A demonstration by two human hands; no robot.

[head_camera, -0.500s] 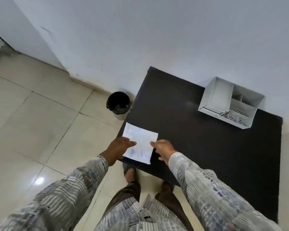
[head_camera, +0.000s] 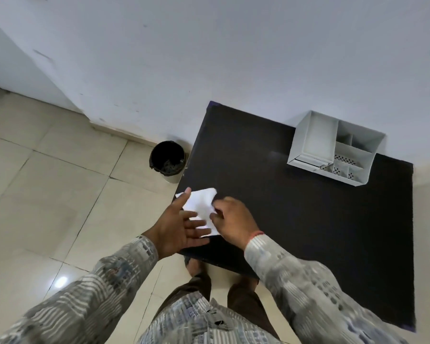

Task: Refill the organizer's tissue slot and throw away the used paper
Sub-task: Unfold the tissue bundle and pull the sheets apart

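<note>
A white sheet of paper (head_camera: 201, 204), folded over, is at the near left corner of the black table (head_camera: 296, 207). My right hand (head_camera: 233, 223) pinches its right edge with the fingers closed on it. My left hand (head_camera: 176, 225) is spread open, palm up, beside and partly under the paper's left side. The white organizer (head_camera: 308, 142) stands at the table's back right against the wall, its large slot showing nothing inside. A black-lined bin (head_camera: 167, 160) stands on the floor by the table's left edge.
A white wall runs behind the table and bin. Beige floor tiles (head_camera: 60, 194) spread to the left. My feet and legs are below the table's near edge.
The flat sheet that both hands held is now folded or gathered smaller. My left hand has let go and opened flat, while my right hand keeps its grip.
</note>
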